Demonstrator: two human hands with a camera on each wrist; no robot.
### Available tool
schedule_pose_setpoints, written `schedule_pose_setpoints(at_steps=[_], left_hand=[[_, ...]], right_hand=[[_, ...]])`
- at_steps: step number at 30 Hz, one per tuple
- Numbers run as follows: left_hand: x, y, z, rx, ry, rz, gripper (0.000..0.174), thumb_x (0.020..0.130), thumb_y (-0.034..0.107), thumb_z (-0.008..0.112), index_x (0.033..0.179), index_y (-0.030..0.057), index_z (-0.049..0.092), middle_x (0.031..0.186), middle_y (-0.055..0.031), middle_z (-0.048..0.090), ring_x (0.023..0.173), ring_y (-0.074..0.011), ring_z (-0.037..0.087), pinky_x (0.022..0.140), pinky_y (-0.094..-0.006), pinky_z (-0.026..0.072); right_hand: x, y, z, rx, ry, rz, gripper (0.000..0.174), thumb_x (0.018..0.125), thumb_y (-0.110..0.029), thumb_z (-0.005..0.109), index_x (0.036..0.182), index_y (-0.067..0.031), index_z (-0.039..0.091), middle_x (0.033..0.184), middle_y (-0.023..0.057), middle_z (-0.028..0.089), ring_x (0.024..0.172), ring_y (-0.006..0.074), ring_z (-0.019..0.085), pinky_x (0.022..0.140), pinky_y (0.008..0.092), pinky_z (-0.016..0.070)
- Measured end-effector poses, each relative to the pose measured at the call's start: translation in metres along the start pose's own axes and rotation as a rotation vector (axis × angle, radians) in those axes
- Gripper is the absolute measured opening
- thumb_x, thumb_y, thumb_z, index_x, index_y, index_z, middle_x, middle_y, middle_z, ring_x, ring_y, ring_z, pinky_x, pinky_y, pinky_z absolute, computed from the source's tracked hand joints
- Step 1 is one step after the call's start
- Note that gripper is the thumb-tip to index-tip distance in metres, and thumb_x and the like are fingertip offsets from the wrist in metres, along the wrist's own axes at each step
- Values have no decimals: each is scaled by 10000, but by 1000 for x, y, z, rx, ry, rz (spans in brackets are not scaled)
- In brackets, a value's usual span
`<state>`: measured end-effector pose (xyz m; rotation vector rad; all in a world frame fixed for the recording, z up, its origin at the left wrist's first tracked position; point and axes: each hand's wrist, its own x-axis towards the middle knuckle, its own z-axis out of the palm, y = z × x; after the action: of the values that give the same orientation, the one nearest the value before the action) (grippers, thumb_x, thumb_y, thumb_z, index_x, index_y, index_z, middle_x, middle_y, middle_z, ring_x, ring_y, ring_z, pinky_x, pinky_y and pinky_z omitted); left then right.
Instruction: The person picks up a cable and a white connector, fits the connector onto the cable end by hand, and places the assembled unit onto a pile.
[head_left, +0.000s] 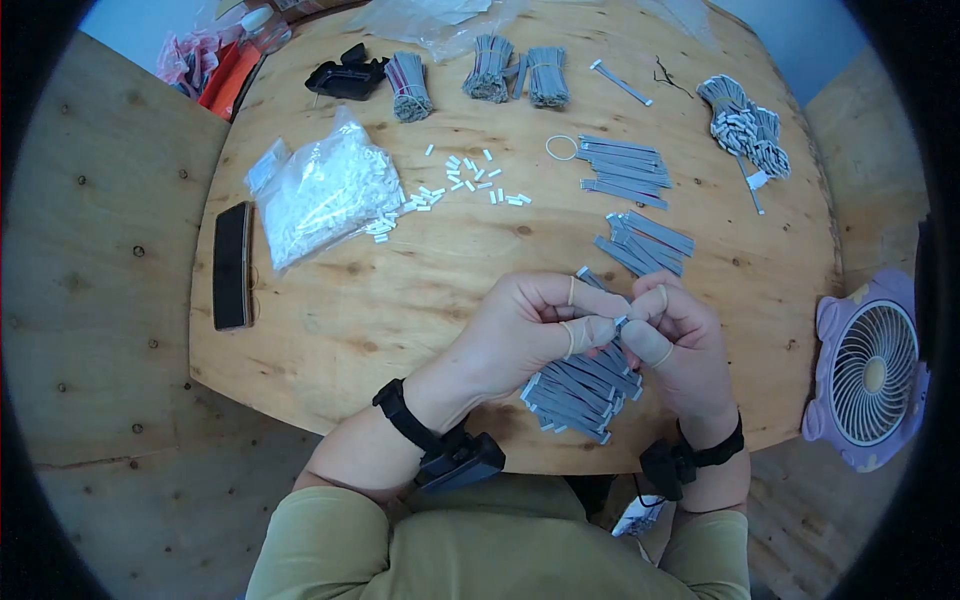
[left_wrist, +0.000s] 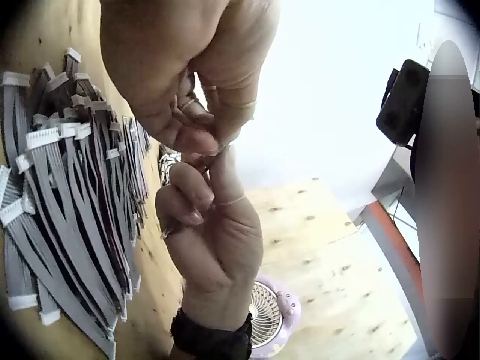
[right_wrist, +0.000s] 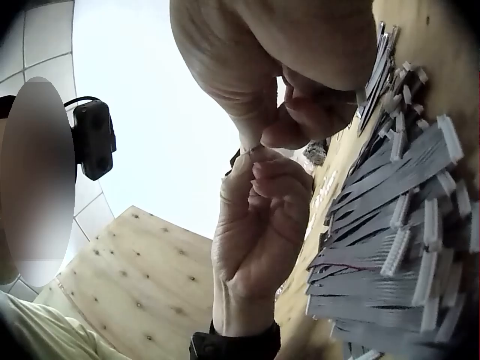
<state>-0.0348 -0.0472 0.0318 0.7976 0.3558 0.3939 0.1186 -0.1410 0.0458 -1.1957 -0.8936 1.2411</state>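
Over a pile of grey ribbon cables with white end connectors [head_left: 580, 392], both hands meet at the fingertips. Between them shows a small white connector [head_left: 621, 322], pinched by the left hand [head_left: 520, 325] between thumb and index finger. The right hand [head_left: 688, 335] pinches at the same connector from the other side, its thumb bent. Finger covers sit on several fingertips. In the left wrist view the left hand [left_wrist: 191, 60] is above the right hand [left_wrist: 217, 240]; the fingers hide most of the held piece. The cable pile [right_wrist: 405, 232] lies beside the hands in the right wrist view.
Two smaller cable groups [head_left: 648, 243] [head_left: 625, 170] lie beyond the hands. Farther back are tied bundles [head_left: 547, 78] and a black holder [head_left: 345, 77]. At left are a bag of white pieces [head_left: 325, 195], loose pieces [head_left: 470, 172] and a phone [head_left: 232, 265]; a fan [head_left: 872, 372] stands right.
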Motion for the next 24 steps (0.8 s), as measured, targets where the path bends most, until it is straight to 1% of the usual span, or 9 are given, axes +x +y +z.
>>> schedule_pose_setpoints(at_steps=[4, 7, 10, 13, 16, 19, 22, 24], left_hand=[[0, 0, 0, 8, 0, 9, 185, 768, 8, 586, 952, -8, 594, 889, -100, 617, 778, -113, 591, 689, -221, 489], [-1, 4, 5, 21, 3, 26, 168, 771, 33, 595, 934, -6, 592, 836, -72, 614, 728, -91, 575, 658, -209, 476], [3, -2, 1, 112, 38, 39, 143, 780, 77, 602, 897, -3, 585, 770, -36, 594, 668, -64, 539, 619, -193, 449], [3, 2, 4, 187, 102, 15, 124, 790, 105, 599, 857, 3, 576, 734, -11, 570, 629, -54, 504, 591, -188, 425], [4, 1, -1, 241, 161, 64, 118, 804, 117, 587, 842, 6, 573, 739, -6, 571, 631, -60, 506, 594, -188, 422], [4, -8, 1, 513, 303, 204, 111, 793, 109, 594, 823, 4, 575, 723, -19, 567, 608, -60, 496, 553, -194, 411], [5, -7, 0, 1181, 331, 459, 117, 765, 99, 612, 804, -5, 575, 660, -30, 555, 562, -58, 483, 500, -207, 395], [4, -6, 2, 1134, 359, 363, 120, 747, 93, 620, 790, -8, 573, 612, -29, 535, 528, -61, 473, 473, -219, 387]], right_hand=[[0, 0, 0, -3, 0, 5, 48, 775, -33, 567, 751, -21, 527, 874, 14, 393, 599, 31, 475, 541, 163, 393], [0, 0, 1, -46, 32, 13, 55, 779, -32, 563, 742, -18, 525, 875, 16, 393, 596, 32, 475, 540, 159, 390], [-1, 1, 2, -106, -3, 13, 50, 780, -33, 562, 775, -17, 515, 884, 28, 392, 590, 40, 482, 529, 159, 399], [0, 3, 5, -23, -19, 62, 90, 780, -30, 554, 840, -13, 489, 860, 38, 429, 579, 49, 488, 506, 164, 405], [2, -11, 0, -33, -2, 193, 142, 782, -32, 547, 897, -13, 466, 775, 27, 479, 572, 55, 494, 492, 169, 408], [3, -14, -4, -161, 7, 232, 150, 785, -40, 545, 911, -14, 467, 679, -1, 496, 555, 51, 492, 485, 167, 398], [-1, -7, -7, -158, -92, 139, 141, 787, -50, 548, 907, -26, 478, 633, -18, 487, 537, 43, 484, 485, 168, 396], [0, -8, -16, -150, -98, 152, 122, 787, -56, 551, 888, -29, 486, 620, -25, 483, 534, 39, 478, 490, 171, 399]])
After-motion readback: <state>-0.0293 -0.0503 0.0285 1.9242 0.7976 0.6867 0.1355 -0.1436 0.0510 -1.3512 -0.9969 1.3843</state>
